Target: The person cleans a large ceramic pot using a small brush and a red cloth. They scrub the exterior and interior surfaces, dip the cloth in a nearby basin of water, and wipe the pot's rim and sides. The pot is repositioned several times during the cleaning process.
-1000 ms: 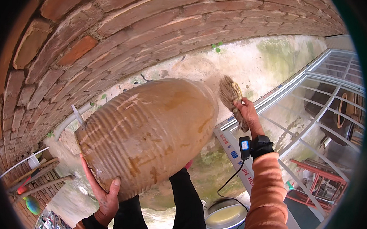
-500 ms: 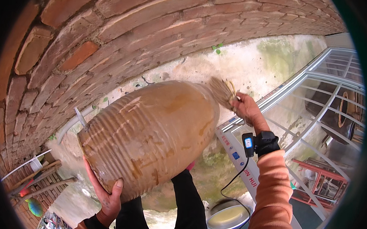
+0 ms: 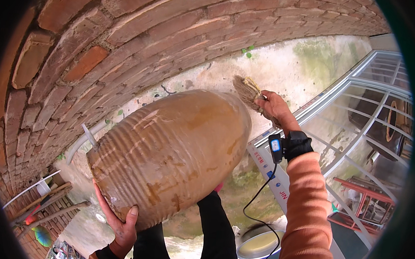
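Observation:
A big brown ribbed clay jar (image 3: 177, 156) lies tilted on its side in front of me, its surface wet and shiny. My left hand (image 3: 122, 221) grips the jar's lower left end, thumb on the ribs and fingers along the edge. In my right hand (image 3: 276, 109) is a short straw brush (image 3: 248, 90), its bristles against or just beside the jar's far right end. My fingers are closed round the bound part of the brush. The jar's underside and its opening do not show.
A brick wall (image 3: 151, 36) curves along the far side, with a bent grey pipe (image 3: 79, 143) at its foot. On the right stand a metal-framed glass panel (image 3: 355, 122) and a red metal frame (image 3: 367, 201). A basin (image 3: 260, 244) sits near my legs; wooden poles (image 3: 52, 215) lie at left.
My right hand has shifted slightly up and left with the brush, which now points more to the upper left. The left hand keeps its hold, and the jar has hardly moved.

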A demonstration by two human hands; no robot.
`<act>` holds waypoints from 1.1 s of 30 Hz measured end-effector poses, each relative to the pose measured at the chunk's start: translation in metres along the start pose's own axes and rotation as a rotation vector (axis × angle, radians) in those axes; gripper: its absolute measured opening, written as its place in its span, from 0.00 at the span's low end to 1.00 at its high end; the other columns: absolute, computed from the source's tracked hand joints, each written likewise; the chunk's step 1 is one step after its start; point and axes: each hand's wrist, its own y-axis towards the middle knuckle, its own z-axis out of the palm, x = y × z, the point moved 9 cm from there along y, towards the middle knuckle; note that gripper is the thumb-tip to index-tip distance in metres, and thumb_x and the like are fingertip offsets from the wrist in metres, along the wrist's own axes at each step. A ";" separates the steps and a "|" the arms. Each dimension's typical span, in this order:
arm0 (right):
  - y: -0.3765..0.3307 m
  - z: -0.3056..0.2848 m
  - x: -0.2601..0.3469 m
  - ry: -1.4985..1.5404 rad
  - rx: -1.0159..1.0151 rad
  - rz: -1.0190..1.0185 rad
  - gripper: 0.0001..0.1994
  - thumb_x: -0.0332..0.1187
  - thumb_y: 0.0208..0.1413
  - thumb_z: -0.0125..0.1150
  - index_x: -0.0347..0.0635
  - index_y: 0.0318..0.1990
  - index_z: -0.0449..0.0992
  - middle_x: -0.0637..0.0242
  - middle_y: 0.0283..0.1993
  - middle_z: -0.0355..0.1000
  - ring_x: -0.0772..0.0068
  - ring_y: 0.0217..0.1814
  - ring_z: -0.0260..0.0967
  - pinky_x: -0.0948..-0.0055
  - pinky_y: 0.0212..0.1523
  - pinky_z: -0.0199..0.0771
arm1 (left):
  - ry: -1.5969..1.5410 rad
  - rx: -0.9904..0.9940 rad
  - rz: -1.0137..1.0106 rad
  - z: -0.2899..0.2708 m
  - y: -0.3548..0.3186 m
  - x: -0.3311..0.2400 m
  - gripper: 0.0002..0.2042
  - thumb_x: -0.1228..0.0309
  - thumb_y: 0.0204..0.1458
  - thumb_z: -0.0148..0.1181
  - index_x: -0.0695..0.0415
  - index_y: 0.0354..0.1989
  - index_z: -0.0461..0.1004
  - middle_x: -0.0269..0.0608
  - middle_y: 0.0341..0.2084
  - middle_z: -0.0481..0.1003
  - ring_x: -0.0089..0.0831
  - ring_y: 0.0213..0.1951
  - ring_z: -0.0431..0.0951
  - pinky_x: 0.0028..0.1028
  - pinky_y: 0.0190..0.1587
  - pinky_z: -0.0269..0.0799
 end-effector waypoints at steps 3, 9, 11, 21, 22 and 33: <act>0.003 0.028 -0.010 0.054 0.190 0.027 0.21 0.44 0.47 0.59 0.40 0.45 0.73 0.50 0.39 0.73 0.52 0.44 0.71 0.63 0.45 0.69 | 0.004 -0.013 -0.010 -0.003 0.001 0.002 0.46 0.62 0.44 0.58 0.64 0.66 0.34 0.49 0.66 0.39 0.39 0.66 0.39 0.36 0.65 0.33; -0.039 0.040 -0.056 0.019 0.139 0.015 0.23 0.44 0.47 0.59 0.35 0.45 0.72 0.46 0.39 0.73 0.49 0.44 0.70 0.64 0.46 0.68 | -0.006 -0.031 -0.028 0.007 -0.006 -0.004 0.45 0.64 0.44 0.58 0.63 0.66 0.34 0.49 0.66 0.39 0.40 0.66 0.39 0.36 0.65 0.33; -0.058 0.047 -0.066 0.090 0.099 -0.004 0.20 0.43 0.47 0.58 0.35 0.41 0.73 0.46 0.34 0.73 0.48 0.40 0.71 0.62 0.41 0.68 | -0.027 -0.031 -0.027 0.008 -0.005 -0.008 0.45 0.66 0.44 0.57 0.62 0.66 0.34 0.49 0.66 0.39 0.40 0.67 0.39 0.36 0.65 0.33; -0.121 0.105 -0.121 0.160 -0.057 0.179 0.20 0.40 0.46 0.60 0.35 0.43 0.73 0.50 0.35 0.74 0.56 0.39 0.72 0.64 0.42 0.68 | -0.139 -0.059 0.005 0.008 -0.005 -0.013 0.39 0.73 0.47 0.53 0.57 0.67 0.39 0.45 0.65 0.43 0.35 0.65 0.42 0.33 0.65 0.35; -0.125 0.112 -0.123 0.170 -0.057 0.180 0.20 0.42 0.46 0.59 0.36 0.42 0.73 0.49 0.35 0.73 0.53 0.40 0.71 0.62 0.42 0.68 | -0.148 -0.063 0.006 0.009 -0.004 -0.012 0.38 0.73 0.47 0.53 0.57 0.67 0.39 0.45 0.65 0.44 0.35 0.65 0.43 0.33 0.65 0.35; -0.187 0.181 -0.135 0.195 -0.076 0.406 0.19 0.46 0.49 0.56 0.39 0.41 0.71 0.46 0.39 0.72 0.45 0.45 0.68 0.56 0.45 0.67 | -0.246 -0.056 -0.036 0.012 0.005 -0.014 0.37 0.74 0.51 0.52 0.58 0.66 0.37 0.48 0.65 0.42 0.36 0.65 0.43 0.33 0.65 0.35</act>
